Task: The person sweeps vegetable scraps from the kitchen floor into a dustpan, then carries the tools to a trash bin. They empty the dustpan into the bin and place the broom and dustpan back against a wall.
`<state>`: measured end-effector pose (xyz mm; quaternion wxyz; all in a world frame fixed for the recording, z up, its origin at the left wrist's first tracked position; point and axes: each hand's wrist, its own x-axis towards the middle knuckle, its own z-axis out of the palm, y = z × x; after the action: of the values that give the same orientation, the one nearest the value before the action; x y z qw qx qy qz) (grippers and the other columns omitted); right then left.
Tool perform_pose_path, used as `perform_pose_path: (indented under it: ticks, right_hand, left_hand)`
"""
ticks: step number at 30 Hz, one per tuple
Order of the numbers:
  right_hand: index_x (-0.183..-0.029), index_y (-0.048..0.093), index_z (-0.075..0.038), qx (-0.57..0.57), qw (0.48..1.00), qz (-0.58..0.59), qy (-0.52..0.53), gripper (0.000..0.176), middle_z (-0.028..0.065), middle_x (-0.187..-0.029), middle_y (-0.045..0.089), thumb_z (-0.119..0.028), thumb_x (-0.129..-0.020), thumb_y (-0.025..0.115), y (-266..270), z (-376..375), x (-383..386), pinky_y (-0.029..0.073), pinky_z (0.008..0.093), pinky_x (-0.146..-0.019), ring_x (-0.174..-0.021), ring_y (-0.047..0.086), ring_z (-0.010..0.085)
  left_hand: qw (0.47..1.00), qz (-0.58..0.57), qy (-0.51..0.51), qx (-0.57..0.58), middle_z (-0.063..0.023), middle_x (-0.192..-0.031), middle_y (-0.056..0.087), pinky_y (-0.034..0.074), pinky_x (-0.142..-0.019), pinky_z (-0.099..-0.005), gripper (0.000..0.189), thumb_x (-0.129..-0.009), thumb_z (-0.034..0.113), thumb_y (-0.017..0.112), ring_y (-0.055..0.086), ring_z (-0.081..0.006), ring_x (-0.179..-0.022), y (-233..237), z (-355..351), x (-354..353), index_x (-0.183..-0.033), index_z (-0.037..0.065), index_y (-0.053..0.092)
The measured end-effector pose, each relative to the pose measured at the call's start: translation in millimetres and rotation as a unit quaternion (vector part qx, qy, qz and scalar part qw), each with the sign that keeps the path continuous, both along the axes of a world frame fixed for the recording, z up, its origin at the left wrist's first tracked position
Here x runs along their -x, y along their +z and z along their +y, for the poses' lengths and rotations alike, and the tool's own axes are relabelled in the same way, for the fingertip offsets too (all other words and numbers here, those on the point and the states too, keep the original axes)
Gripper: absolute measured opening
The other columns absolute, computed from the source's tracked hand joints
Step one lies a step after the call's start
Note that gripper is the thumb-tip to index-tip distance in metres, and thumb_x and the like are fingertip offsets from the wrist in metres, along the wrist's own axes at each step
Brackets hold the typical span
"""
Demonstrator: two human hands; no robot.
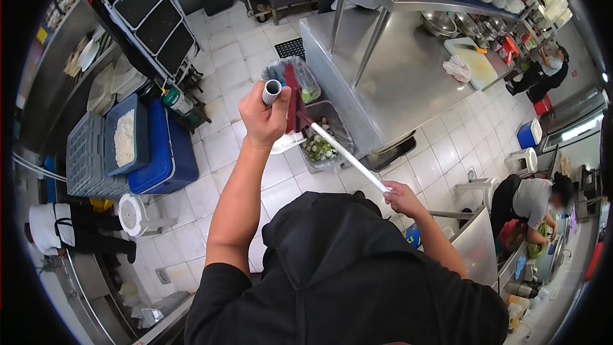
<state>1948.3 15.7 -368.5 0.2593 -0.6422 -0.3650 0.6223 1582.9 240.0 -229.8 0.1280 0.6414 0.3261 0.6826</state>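
Note:
My left hand (262, 115) is closed in a fist around a grey tubular handle (272, 91), its hollow end facing up at me; the lower part is hidden behind the hand. My right hand (403, 199) grips the end of a white pole (351, 161). This pole slants away to a dark red piece (292, 99) beside my left fist, over the bins; I cannot tell whether that is a broom head or a dustpan. Below it, a lined bin (338, 129) holds green and white food scraps (319, 148). Another lined bin (290, 64) stands just beyond.
A steel worktable (383, 76) with a cutting board (471, 64) is at right. Blue tubs (167, 172), a white stool (135, 216) and a folded step ladder (150, 19) stand left. Co-workers are at left (54, 227), lower right (530, 198) and far right (549, 73).

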Motion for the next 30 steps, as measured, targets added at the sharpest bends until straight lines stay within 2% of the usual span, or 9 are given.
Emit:
perform_pose_path:
  ticks: [4,10,12,15,18,20,24,27,30]
  right_hand:
    - [-0.133,0.058,-0.006,-0.115,0.974,-0.165,0.106,0.041,-0.0009,-0.07,0.056,-0.005,-0.092,0.061,-29.8,-1.5,-19.6,0.034,0.0221,-0.045,-0.052,0.044,0.0054]
    - [-0.137,0.055,-0.006,-0.034,0.992,-0.109,0.047,0.043,-0.0012,-0.072,0.056,-0.005,-0.094,0.059,5.5,-5.9,-20.0,0.033,0.0208,-0.045,-0.053,0.042,0.0042]
    - [-0.137,0.054,-0.005,-0.027,0.997,-0.06,0.032,0.043,-0.0007,-0.074,0.057,-0.006,-0.094,0.059,-0.1,-0.2,-6.7,0.031,0.0201,-0.044,-0.051,0.041,0.0039]
    - [-0.135,0.055,-0.005,-0.014,0.995,0.097,-0.029,0.041,0.0006,-0.076,0.058,-0.006,-0.094,0.058,-18.3,18.5,23.8,0.03,0.02,-0.043,-0.049,0.039,0.0038]
    - [-0.134,0.055,-0.004,-0.035,0.996,0.074,-0.021,0.041,0.0021,-0.078,0.06,-0.007,-0.094,0.059,-41.1,33.1,35.8,0.035,0.0209,-0.046,-0.052,0.044,0.0056]
    - [-0.134,0.055,-0.004,-0.142,0.982,-0.118,0.05,0.042,0.0023,-0.077,0.06,-0.006,-0.093,0.06,-52.3,36.9,27.8,0.04,0.0226,-0.052,-0.058,0.049,0.0075]
    - [-0.134,0.055,-0.003,-0.146,0.971,-0.176,0.069,0.043,0.0018,-0.077,0.06,-0.005,-0.092,0.061,-28.0,17.6,-2.0,0.043,0.024,-0.058,-0.064,0.052,0.0088]
    - [-0.134,0.054,-0.003,-0.12,0.977,-0.167,0.064,0.043,0.0013,-0.074,0.059,-0.004,-0.092,0.061,-4.7,11.2,1.5,0.04,0.023,-0.052,-0.057,0.049,0.0075]
    - [-0.135,0.054,-0.003,-0.04,0.999,-0.012,-0.005,0.043,0.0012,-0.072,0.057,-0.004,-0.093,0.06,3.8,23.1,25.3,0.036,0.022,-0.045,-0.051,0.044,0.0059]
  left_hand:
    - [1.0,-0.013,-0.023,0.009,-0.0046,-0.054,0.044,0.033,-0.045,-0.0292,0.039,-0.09,0.027,0.073,0.038,-0.0154,-0.048,6.0,-2.1,-1.7,-0.069,0.004,0.05]
    - [1.0,-0.009,-0.023,0.014,-0.003,-0.055,0.045,0.032,-0.046,-0.0283,0.039,-0.091,0.026,0.073,0.037,-0.0134,-0.049,-8.7,-1.2,2.8,-0.069,0.004,0.05]
    - [0.999,-0.004,-0.031,0.026,0.0006,-0.062,0.051,0.034,-0.051,-0.0235,0.027,-0.095,0.016,0.066,0.043,-0.0067,-0.057,-13.0,-1.4,2.4,-0.076,0.001,0.053]
    - [1.0,-0.008,-0.017,0.012,0.0014,-0.062,0.05,0.033,-0.05,-0.0232,0.027,-0.096,0.018,0.065,0.042,-0.0056,-0.057,-9.2,2.7,-0.5,-0.078,0.001,0.054]
    - [0.998,-0.047,-0.023,0.027,0.0025,-0.061,0.049,0.031,-0.05,-0.023,0.028,-0.097,0.019,0.064,0.04,-0.005,-0.057,-3.4,1.0,-3.2,-0.079,0.0,0.055]
    - [0.998,-0.057,-0.025,0.028,0.0029,-0.062,0.049,0.031,-0.05,-0.023,0.027,-0.098,0.019,0.063,0.04,-0.0048,-0.057,-6.1,3.1,1.0,-0.08,0.0,0.055]
    - [0.997,-0.059,-0.008,0.044,-0.0008,-0.057,0.048,0.035,-0.049,-0.0255,0.031,-0.093,0.022,0.069,0.042,-0.0083,-0.055,-6.9,5.0,12.0,-0.075,0.003,0.054]
    - [0.997,-0.062,-0.015,0.046,-0.0005,-0.058,0.048,0.034,-0.049,-0.0258,0.032,-0.093,0.023,0.07,0.041,-0.0084,-0.054,-12.9,5.3,13.2,-0.075,0.002,0.053]
    - [0.999,-0.039,-0.029,0.019,0.0015,-0.062,0.049,0.032,-0.05,-0.0234,0.026,-0.097,0.016,0.064,0.041,-0.0057,-0.056,-6.1,0.1,10.1,-0.079,0.0,0.054]
